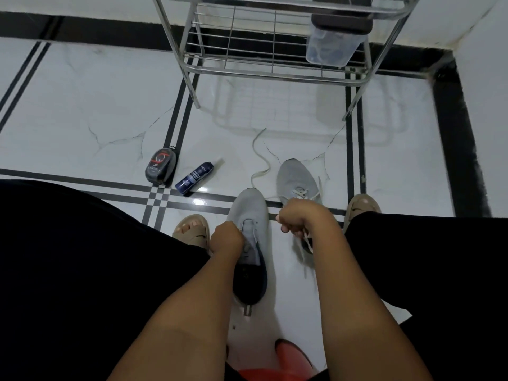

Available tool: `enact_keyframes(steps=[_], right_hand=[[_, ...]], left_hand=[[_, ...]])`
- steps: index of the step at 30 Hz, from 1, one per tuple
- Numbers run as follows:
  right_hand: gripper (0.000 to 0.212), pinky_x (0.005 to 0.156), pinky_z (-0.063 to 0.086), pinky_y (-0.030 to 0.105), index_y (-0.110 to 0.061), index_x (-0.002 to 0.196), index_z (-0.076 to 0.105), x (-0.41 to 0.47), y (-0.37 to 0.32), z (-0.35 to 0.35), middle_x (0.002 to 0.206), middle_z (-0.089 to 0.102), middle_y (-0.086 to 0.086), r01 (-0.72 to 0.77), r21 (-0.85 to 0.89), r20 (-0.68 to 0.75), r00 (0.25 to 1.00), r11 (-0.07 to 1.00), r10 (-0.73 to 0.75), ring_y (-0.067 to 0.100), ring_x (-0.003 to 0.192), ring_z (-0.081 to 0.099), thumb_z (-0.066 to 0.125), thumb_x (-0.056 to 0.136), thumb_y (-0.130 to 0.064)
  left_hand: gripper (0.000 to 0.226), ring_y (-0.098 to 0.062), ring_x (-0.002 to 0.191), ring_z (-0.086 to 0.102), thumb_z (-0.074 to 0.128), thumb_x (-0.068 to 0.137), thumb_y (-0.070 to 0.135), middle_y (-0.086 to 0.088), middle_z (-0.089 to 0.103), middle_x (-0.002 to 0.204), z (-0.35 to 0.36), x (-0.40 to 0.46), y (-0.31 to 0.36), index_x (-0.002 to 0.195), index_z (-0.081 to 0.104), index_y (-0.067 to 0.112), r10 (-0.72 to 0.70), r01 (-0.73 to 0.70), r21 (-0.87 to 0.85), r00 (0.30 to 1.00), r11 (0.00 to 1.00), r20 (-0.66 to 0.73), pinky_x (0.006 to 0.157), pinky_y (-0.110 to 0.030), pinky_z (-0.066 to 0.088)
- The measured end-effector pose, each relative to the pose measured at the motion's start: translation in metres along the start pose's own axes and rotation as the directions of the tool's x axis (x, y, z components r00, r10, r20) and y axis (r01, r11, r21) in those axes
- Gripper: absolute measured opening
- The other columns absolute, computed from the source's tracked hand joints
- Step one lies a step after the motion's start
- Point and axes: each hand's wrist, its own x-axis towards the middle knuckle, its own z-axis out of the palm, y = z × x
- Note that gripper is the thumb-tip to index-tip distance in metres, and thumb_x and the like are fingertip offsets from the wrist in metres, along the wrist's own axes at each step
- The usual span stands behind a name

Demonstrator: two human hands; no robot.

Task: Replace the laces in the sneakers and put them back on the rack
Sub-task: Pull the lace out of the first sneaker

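Note:
A grey sneaker [251,207] with a dark opening lies on the floor between my feet, toe pointing away. My left hand [226,239] grips its left side at the eyelets. My right hand [298,218] is closed on a white lace [308,246] whose blurred end hangs below the fist. A second grey sneaker [295,177] lies just beyond that hand, partly hidden by it. A loose white lace [259,158] snakes over the tiles towards the metal shoe rack [275,72].
A black shoe-polish sponge case [160,166] and a dark blue spray can [195,178] lie on the tiles at the left. A clear plastic box [332,48] sits on the rack's lower shelf. My sandalled feet [192,229] flank the sneakers. Something red [291,358] sits below.

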Motion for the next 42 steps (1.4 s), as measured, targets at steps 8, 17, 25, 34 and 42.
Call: enact_keyframes(steps=[8, 17, 25, 34, 42], right_hand=[[0.012, 0.038, 0.031, 0.02, -0.002, 0.092, 0.064, -0.038, 0.005, -0.046, 0.063, 0.054, 0.005, 0.447, 0.659, -0.14, 0.863, 0.605, -0.485, 0.006, 0.037, 0.032, 0.057, 0.094, -0.012], [0.026, 0.039, 0.033, 0.019, -0.015, 0.114, 0.06, -0.032, 0.06, -0.07, 0.091, 0.063, -0.001, 0.736, 0.666, -0.697, 0.553, 0.125, 0.456, 0.008, 0.05, 0.043, 0.043, 0.095, -0.012], [0.033, 0.048, 0.036, 0.023, -0.004, 0.102, 0.067, -0.033, -0.002, 0.016, 0.093, 0.072, 0.007, 0.501, 0.639, -0.208, 0.843, 0.584, -0.497, 0.007, 0.043, 0.035, 0.067, 0.089, -0.034], [0.033, 0.057, 0.038, 0.023, -0.024, 0.112, 0.065, -0.077, -0.019, 0.011, 0.088, 0.066, -0.005, 0.589, 0.455, -0.315, 0.808, 0.667, -0.498, 0.003, 0.05, 0.044, 0.072, 0.083, -0.036], [0.072, 0.071, 0.044, 0.032, -0.019, 0.117, 0.035, -0.108, -0.017, 0.025, 0.093, 0.051, -0.003, 0.54, 0.213, -0.794, 0.582, 0.814, -0.178, 0.019, 0.086, 0.055, 0.073, 0.072, -0.06]], left_hand=[[0.053, -0.018, 0.12, 0.055, 0.078, 0.08, 0.029, -0.006, 0.054, 0.132, -0.052, -0.007, 0.068, 0.125, 0.057, 0.013, 0.585, -0.456, -0.43, 0.774, 0.779, 0.24, 0.1, -0.022, 0.045], [0.032, -0.019, 0.077, 0.062, 0.038, 0.104, 0.024, -0.001, 0.06, 0.071, -0.134, -0.042, 0.083, 0.079, 0.055, 0.014, 0.622, 0.049, -0.978, 0.765, 0.203, 0.168, 0.09, -0.035, 0.051], [0.022, -0.01, 0.067, 0.062, 0.04, 0.103, 0.014, 0.0, 0.06, 0.07, -0.186, -0.059, 0.096, 0.09, 0.057, 0.009, 0.45, 0.128, -0.962, 0.893, -0.242, 0.006, 0.084, -0.027, 0.055], [0.011, -0.015, 0.094, 0.071, 0.054, 0.097, 0.013, -0.008, 0.074, 0.1, -0.196, -0.099, 0.081, 0.09, 0.06, 0.006, 0.482, -0.266, -0.948, 0.863, 0.177, -0.152, 0.086, -0.028, 0.055], [0.005, -0.021, 0.085, 0.071, 0.057, 0.095, 0.007, -0.015, 0.072, 0.097, -0.209, -0.139, 0.079, 0.09, 0.058, 0.006, 0.532, -0.258, -0.952, 0.836, 0.165, -0.134, 0.081, -0.032, 0.058]])
